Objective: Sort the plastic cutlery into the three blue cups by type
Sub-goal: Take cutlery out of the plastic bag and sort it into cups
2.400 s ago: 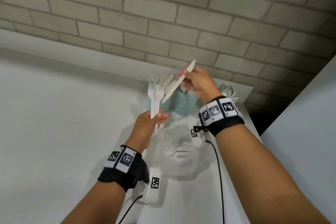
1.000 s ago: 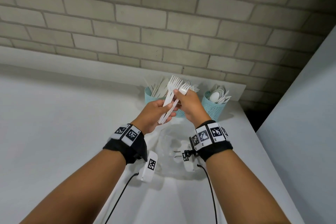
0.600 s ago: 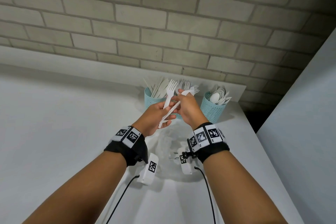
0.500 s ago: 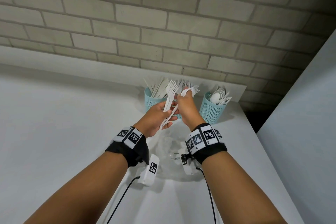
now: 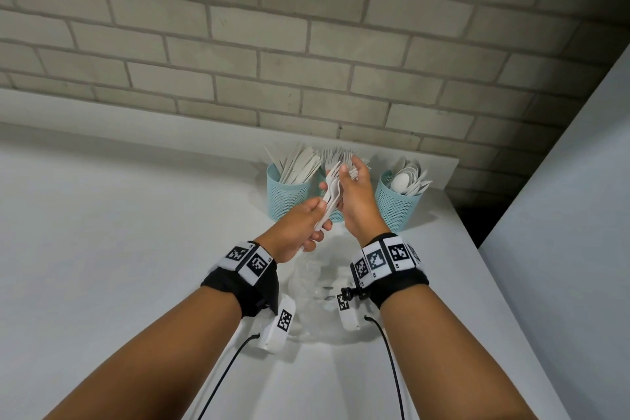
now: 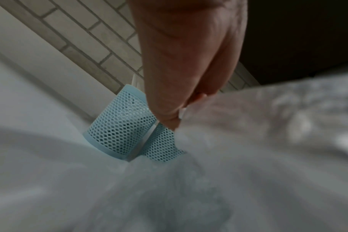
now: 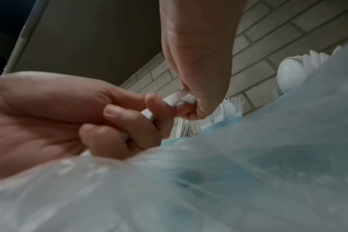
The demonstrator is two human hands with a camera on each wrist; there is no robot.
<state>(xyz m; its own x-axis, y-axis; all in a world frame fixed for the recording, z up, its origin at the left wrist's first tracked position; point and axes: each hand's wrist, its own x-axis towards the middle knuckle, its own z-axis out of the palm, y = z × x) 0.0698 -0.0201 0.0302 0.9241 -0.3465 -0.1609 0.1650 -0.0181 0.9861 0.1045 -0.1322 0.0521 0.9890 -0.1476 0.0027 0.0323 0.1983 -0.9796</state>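
Centrally, a small bundle of white plastic forks [image 5: 330, 196] is gripped by the curled fingers [image 7: 117, 125] of the left hand [image 5: 300, 228], handles low and tines raised towards the cups. The upper ends of the forks are pinched by the fingers of the right hand [image 5: 358, 201], which is held just in front of the middle blue mesh cup [image 5: 335, 213]. That cup is largely hidden by the hands; fork tines are seen above its rim. Just to its left, the left blue mesh cup [image 5: 285, 196] is filled with white plastic knives [image 5: 298, 164]. To its right, the right blue mesh cup [image 5: 395, 208] is filled with white plastic spoons [image 5: 407, 177]. All three cups stand in a row on the white worktop [image 5: 119, 249] near the brick wall [image 5: 306, 44]. A crumpled clear plastic bag [image 5: 317, 286] lies on the worktop below the wrists.
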